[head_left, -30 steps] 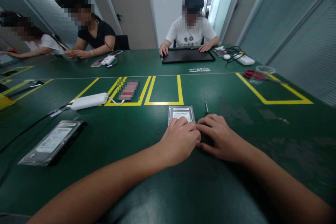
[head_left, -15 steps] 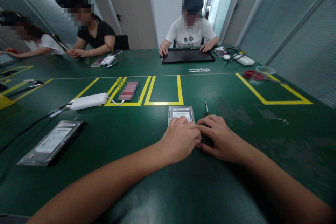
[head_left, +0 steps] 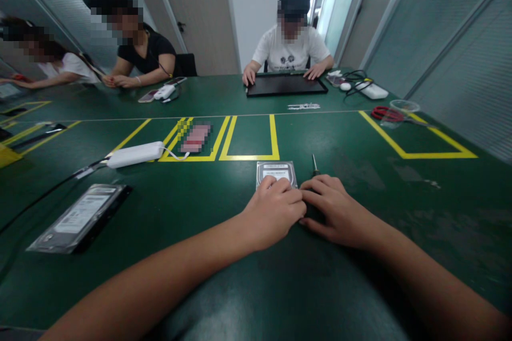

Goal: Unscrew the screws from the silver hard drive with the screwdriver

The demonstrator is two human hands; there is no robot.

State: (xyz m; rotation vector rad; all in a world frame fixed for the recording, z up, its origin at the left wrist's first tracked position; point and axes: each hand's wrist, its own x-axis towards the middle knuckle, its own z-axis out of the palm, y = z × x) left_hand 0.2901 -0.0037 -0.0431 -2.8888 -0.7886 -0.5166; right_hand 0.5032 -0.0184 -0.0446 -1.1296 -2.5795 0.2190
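Observation:
A small silver hard drive (head_left: 276,169) with a white label lies flat on the green table. My left hand (head_left: 276,205) is closed over its near part, fingers curled around it and hiding that end. From the other side, my right hand (head_left: 336,208) reaches in with its fingertips at the drive's right edge, close against the left fingers. Its thumb and fingers are apart, and nothing shows between them. Just beyond the right hand lies a screwdriver (head_left: 314,164), shaft pointing away, its handle partly covered by the fingers.
At left lies a larger hard drive (head_left: 78,216) in a clear bag. A white power bank (head_left: 136,154) is cabled to a blurred phone (head_left: 196,138). Red cable (head_left: 387,114) is at right. Across the table, a person touches a black panel (head_left: 286,85); two others sit at left.
My left fingers have shifted very slightly on the small hard drive. Both hands otherwise keep their places, and the objects on the table have not moved.

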